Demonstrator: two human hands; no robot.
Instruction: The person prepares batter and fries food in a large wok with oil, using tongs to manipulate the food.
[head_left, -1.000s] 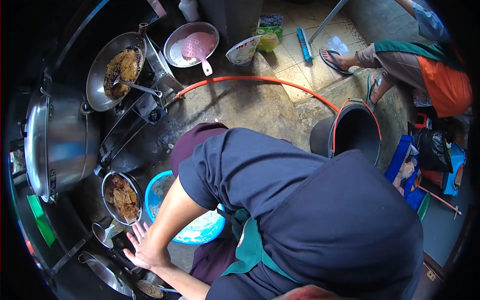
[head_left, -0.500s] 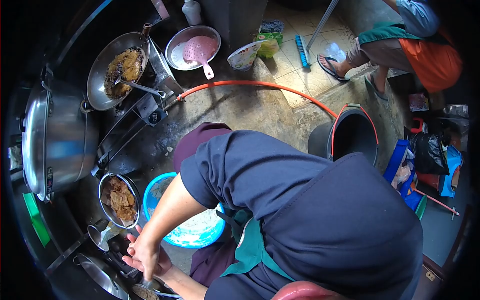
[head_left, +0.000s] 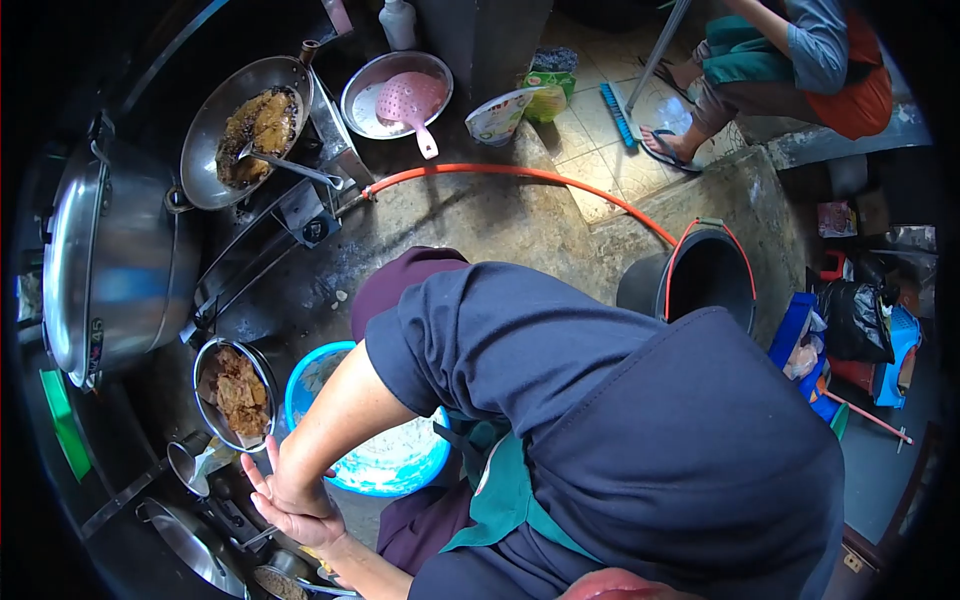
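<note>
My right hand [head_left: 298, 492] lies over my left hand [head_left: 312, 528] at the lower left, the two touching. The fingers of my left hand are spread and point up-left, with nothing in them. Those of my right hand are bent against my left palm, partly hidden. Beyond my fingertips, a metal strainer bowl [head_left: 206, 399] holds browned fried food [head_left: 240, 393]. Under my right forearm stands a blue basin [head_left: 372, 482] with whitish flour-like contents [head_left: 395, 452]. A small metal pot [head_left: 183, 462] is left of my hands.
A wok [head_left: 203, 165] holds frying food and a ladle. Beside it are a large pot [head_left: 140, 280] and a metal bowl [head_left: 352, 105] with a pink strainer [head_left: 410, 97]. An orange hose [head_left: 520, 170] crosses toward a black bucket [head_left: 645, 285]. A person [head_left: 820, 65] holds a blue-bristled broom [head_left: 618, 112].
My hands have shifted slightly, my right hand's fingers now folded over my left palm. The other person has leaned inward, and the broom has moved slightly right and down.
</note>
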